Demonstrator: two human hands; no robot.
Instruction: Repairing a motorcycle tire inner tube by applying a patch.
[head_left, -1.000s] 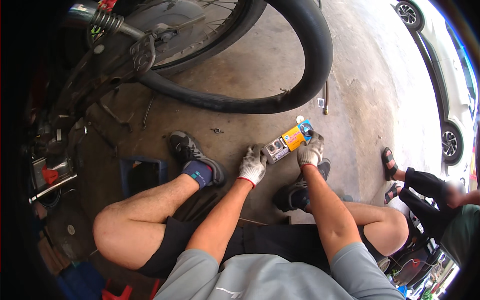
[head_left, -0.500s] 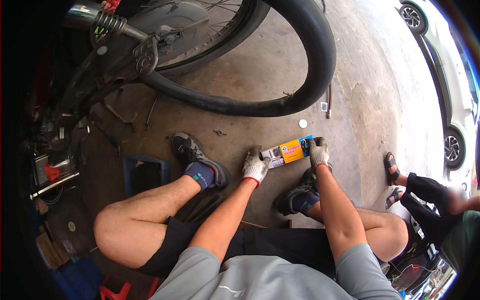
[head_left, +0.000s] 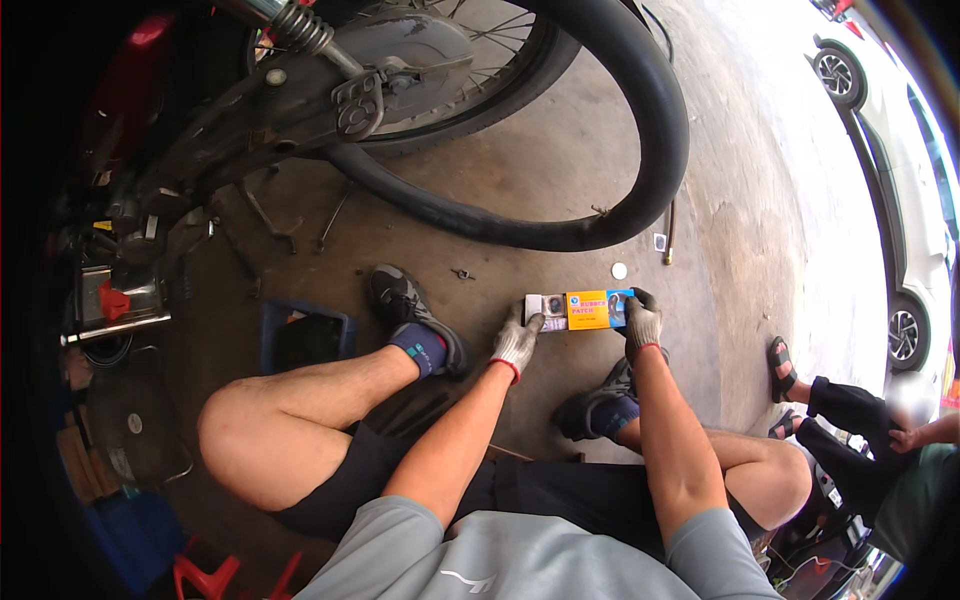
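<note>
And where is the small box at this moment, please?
In the head view, the small box is just right of centre, held between the left hand and the right hand, below the black tube.

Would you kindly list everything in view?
Box: 1, yellow-blue-white, centre
Inner tube: 1, black, upper centre
Motorcycle: 1, dark, upper left
Disc: 1, white, above box
Hose: 1, brown, right floor
Bin: 1, blue, left floor
Rods: several, grey, left floor
Car: 1, white, far right
Bystander: 1, black trousers, right
Stool: likely 1, red, bottom left
Left grip: 1, white glove, box's left end
Right grip: 1, white glove, box's right end
Shoes: 2, dark, centre
Shorts: 1, black, bottom
Shirt: 1, grey, bottom
</note>
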